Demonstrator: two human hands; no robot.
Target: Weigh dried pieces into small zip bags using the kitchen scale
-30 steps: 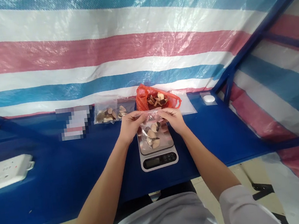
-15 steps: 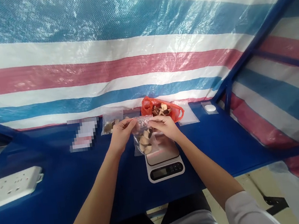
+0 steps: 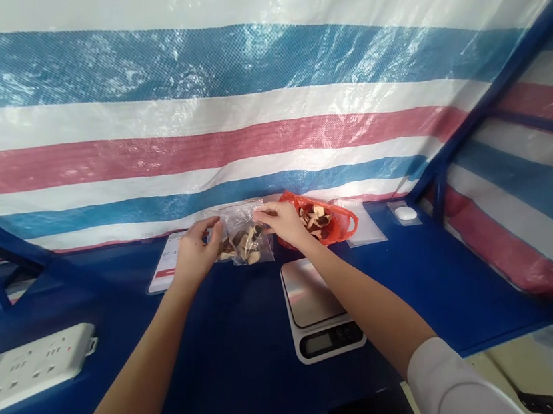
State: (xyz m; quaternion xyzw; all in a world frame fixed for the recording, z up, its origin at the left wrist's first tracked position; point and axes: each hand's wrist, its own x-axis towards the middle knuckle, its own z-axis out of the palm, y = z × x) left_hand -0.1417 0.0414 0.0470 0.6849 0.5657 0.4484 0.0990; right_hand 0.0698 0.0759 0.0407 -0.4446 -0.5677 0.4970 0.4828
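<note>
Both my hands hold a small clear plastic bag [image 3: 245, 238] of brown and cream pieces at the back of the blue table [image 3: 223, 348]. My left hand [image 3: 195, 252] pinches the bag's left top corner. My right hand [image 3: 281, 222] pinches its right top edge. The bag hangs low over the table near the striped tarp wall, left of an orange bag [image 3: 326, 223] that holds more of the same pieces. A white kitchen scale [image 3: 315, 306] with a bare steel plate stands in front of my right forearm.
A white power strip [image 3: 29, 368] lies at the left edge. A white and red device [image 3: 166, 269] with a display lies behind my left hand. Empty clear bags [image 3: 366, 228] and a small white round object [image 3: 405, 213] lie at the back right. Blue frame bars rise on both sides.
The filled clear bag was lifted off the scale plate and carried left and back toward the wall. The scale plate is now bare. The camera has tilted up.
</note>
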